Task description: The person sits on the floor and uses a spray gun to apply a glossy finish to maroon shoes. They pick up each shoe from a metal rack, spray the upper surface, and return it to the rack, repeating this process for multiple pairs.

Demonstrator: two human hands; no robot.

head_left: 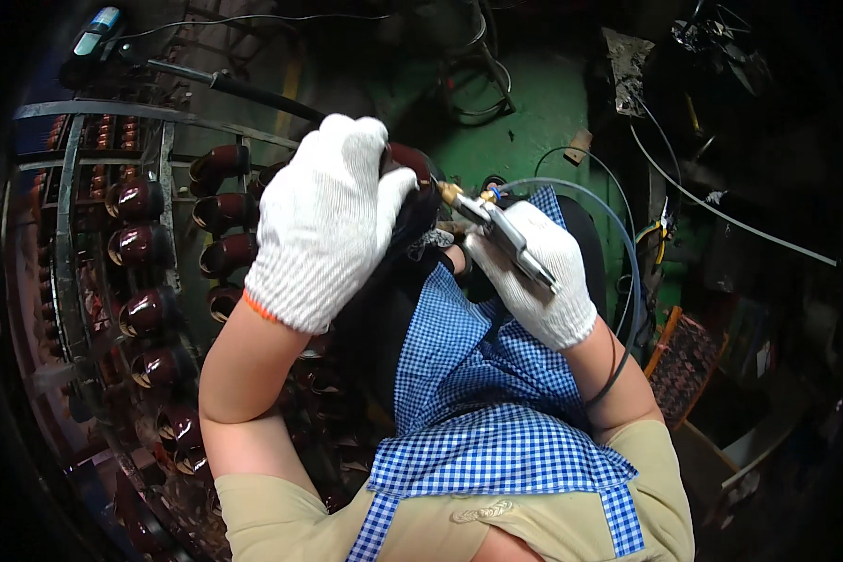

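Note:
My left hand (318,215), in a white knitted glove, is closed around a glossy dark red-brown shoe (409,164). Much of the shoe is hidden behind that glove. In my right hand (539,276), gloved the same way, is a silver spray gun (508,234) with a brass nozzle. The nozzle points left at the shoe and lies very close to it; whether they touch I cannot tell. A bluish air hose (618,220) curves away from the gun past my right wrist.
A metal rack (167,159) on the left bears rows of glossy red-brown shoes (139,245). A dark bar (244,91) crosses above it. Beyond my hands are the green floor (543,94) and a metal-framed stand (482,108). A grey cable (721,217) and a patterned panel (688,365) lie rightward.

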